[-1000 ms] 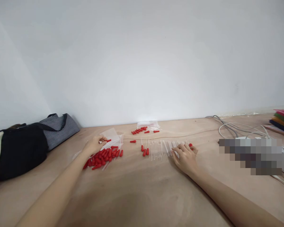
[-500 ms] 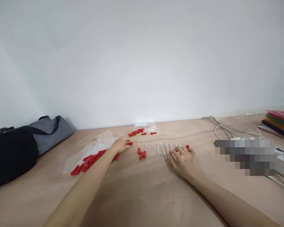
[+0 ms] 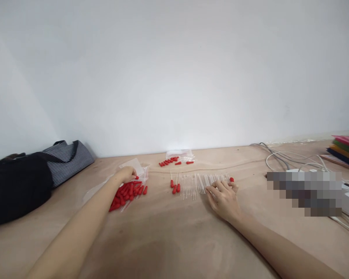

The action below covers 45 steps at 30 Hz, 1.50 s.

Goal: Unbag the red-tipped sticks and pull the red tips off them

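My left hand (image 3: 127, 174) reaches over a pile of red rubber dropper bulbs (image 3: 130, 189), its fingers pinched on a single red bulb (image 3: 137, 178). At the right part of a row of clear glass dropper tubes (image 3: 189, 185), my right hand (image 3: 224, 198) has curled fingers, with thumb and index closed at a tube's end. The palm hides part of the row. Just beyond those fingers shows another red bulb (image 3: 232, 179); what it is attached to is hidden. Several droppers with red bulbs fitted (image 3: 174, 189) lie at the row's left end.
Farther back, more red-bulbed droppers (image 3: 168, 161) lie by a clear plastic bag (image 3: 178, 154). A black and striped bag (image 3: 65, 164) sits at the left. Cables (image 3: 279, 155), a blurred-out item (image 3: 308, 193) and stacked coloured sheets (image 3: 344, 153) occupy the right side.
My left hand has drawn back leftward to the bulb pile, uncovering more of the pile's right side. My right hand stays at almost the same spot on the tubes.
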Motion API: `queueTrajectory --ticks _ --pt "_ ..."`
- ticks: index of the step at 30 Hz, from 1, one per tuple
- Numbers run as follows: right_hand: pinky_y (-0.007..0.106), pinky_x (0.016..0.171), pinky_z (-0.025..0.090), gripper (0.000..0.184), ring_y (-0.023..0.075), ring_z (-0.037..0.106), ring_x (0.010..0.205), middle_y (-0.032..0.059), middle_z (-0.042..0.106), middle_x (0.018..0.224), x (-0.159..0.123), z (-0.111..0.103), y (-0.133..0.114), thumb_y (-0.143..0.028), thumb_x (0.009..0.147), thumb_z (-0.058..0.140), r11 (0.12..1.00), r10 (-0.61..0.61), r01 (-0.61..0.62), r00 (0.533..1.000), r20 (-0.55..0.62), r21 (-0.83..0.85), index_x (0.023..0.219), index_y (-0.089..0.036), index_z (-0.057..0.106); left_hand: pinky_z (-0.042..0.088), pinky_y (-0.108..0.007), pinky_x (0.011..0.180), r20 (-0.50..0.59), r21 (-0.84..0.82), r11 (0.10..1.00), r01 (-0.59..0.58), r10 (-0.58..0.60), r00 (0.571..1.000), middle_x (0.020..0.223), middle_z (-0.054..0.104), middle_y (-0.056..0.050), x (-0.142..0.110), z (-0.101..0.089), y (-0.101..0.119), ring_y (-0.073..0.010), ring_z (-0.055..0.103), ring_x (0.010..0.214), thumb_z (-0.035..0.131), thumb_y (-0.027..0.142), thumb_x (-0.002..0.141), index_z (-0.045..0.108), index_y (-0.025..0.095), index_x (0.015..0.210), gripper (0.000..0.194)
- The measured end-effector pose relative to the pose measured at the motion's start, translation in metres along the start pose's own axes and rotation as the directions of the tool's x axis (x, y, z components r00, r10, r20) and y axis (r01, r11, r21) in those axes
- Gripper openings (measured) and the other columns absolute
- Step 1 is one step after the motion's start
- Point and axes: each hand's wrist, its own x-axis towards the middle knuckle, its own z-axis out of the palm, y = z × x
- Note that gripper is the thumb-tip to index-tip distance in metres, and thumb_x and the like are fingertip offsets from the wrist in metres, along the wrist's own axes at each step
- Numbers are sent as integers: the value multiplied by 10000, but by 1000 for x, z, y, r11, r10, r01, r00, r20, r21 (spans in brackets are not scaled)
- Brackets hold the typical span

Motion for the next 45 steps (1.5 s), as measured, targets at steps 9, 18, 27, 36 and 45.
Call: queueTrajectory --ticks 9,18,27,36,45 --pt "310 761 201 224 117 460 665 5 546 674 0 -1 -1 -200 801 425 1000 -13 13 1000 -11 -27 732 -229 636 401 -248 697 -207 -134 984 -115 85 975 838 637 -44 -10 29 77 -176 565 813 525 258 743 607 170 771 124" --pt "320 778 184 218 119 447 660 4 557 668 0 -4 -1 -204 799 420 1000 4 -4 1000 -1 -17 707 -218 617 483 -288 628 29 -228 973 24 -17 999 856 599 -29 1 58 134 -125 575 704 488 319 831 567 125 910 224" --pt "327 798 187 206 123 483 709 19 606 773 -4 -5 -8 -183 792 428 992 -124 123 992 -25 -12 878 -227 609 407 -286 682 -239 -310 940 -140 65 969 880 576 -50 -73 50 119 -182 551 790 389 138 797 456 179 993 211" --pt "365 935 123 274 131 480 978 12 636 946 -8 -5 -41 -177 841 425 874 -475 479 878 -60 79 1086 -241 529 419 -257 651 -467 -416 676 -607 414 781 783 563 -13 -135 105 119 -142 538 700 346 174 823 446 203 866 113" --pt "352 831 189 155 90 427 625 -42 514 573 -8 -1 -39 -152 818 417 875 -421 405 907 2 266 759 -185 557 392 -225 613 -338 -510 676 -533 412 846 710 569 1 -129 93 126 -129 512 655 446 232 802 560 185 786 124"
